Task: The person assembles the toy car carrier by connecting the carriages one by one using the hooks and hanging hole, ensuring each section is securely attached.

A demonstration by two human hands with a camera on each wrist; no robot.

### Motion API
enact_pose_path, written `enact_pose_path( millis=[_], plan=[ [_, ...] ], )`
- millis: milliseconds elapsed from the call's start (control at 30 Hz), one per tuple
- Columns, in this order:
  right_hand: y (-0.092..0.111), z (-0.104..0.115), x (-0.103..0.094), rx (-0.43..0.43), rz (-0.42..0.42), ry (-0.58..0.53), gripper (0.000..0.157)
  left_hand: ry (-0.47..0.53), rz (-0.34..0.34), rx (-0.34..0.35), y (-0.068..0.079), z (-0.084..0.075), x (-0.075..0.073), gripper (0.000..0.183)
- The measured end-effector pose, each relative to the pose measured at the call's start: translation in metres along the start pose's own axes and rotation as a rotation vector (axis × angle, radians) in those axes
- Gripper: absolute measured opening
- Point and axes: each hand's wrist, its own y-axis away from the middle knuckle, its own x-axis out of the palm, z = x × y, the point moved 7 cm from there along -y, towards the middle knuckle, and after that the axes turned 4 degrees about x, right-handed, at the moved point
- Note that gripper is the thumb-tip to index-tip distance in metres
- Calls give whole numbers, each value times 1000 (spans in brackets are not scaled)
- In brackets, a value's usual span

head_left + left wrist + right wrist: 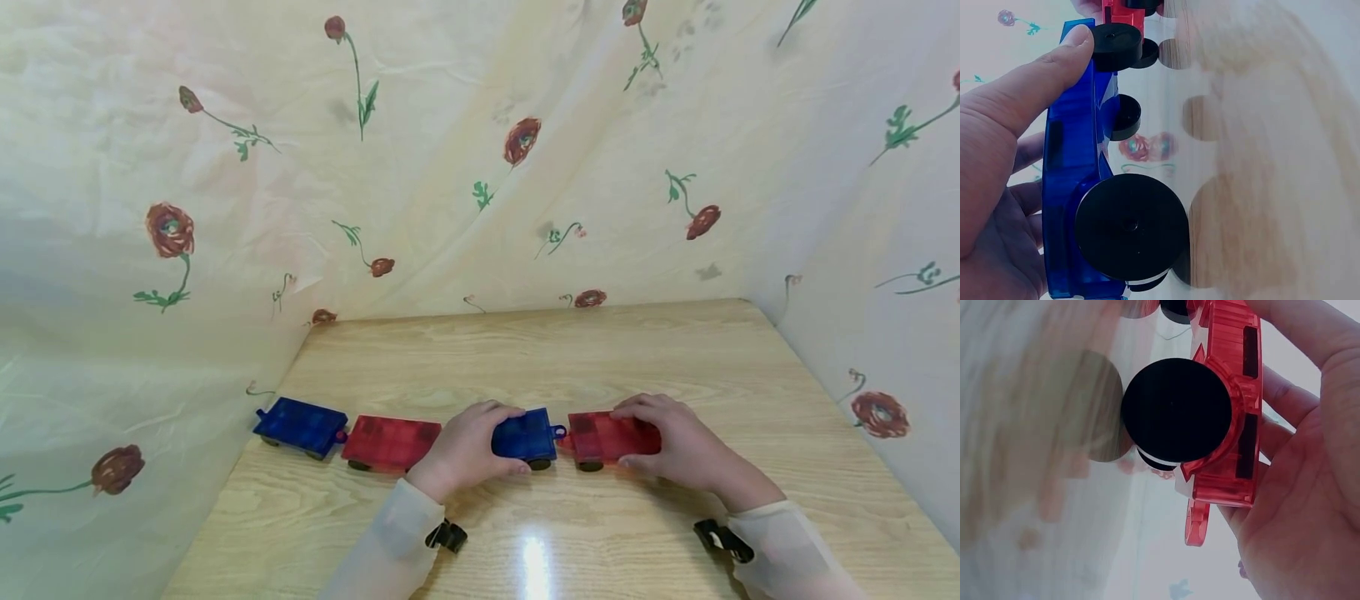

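Four-wheeled toy wagons stand in a row on the wooden table. My left hand point(468, 442) grips a translucent blue wagon point(525, 435) across its sides, thumb on the near side and fingers on the far side. To its right, my right hand point(678, 442) holds a red wagon point(596, 435) the same way. Between these two, the blue wagon's ring point(559, 432) meets the red one's coupling. In the left wrist view, the thumb presses beside a black wheel point(1132, 228). A red loop point(1197, 525) sticks out from the held red wagon in the right wrist view.
Left of my left hand stands another red wagon point(393, 442), partly covered by that hand. A second blue wagon point(302, 425) is beyond it, joined at a red ring, near the table's left edge. Flowered cloth point(450, 167) hangs behind and beside the wooden table point(540, 358).
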Motion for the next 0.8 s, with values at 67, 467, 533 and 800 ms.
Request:
enact_pose_path(
  millis=[67,467,533,800],
  plan=[
    [0,1,0,-12,-3,2,57,-3,1,2,-1,0,0,82],
    [-1,0,1,-37,6,-12,57,-25,19,9,-3,0,5,81],
    [-1,0,1,-35,9,-18,57,-31,18,11,-3,0,5,81],
    [-3,0,0,-25,14,-42,58,-36,18,15,-3,-1,3,79]
  ],
)
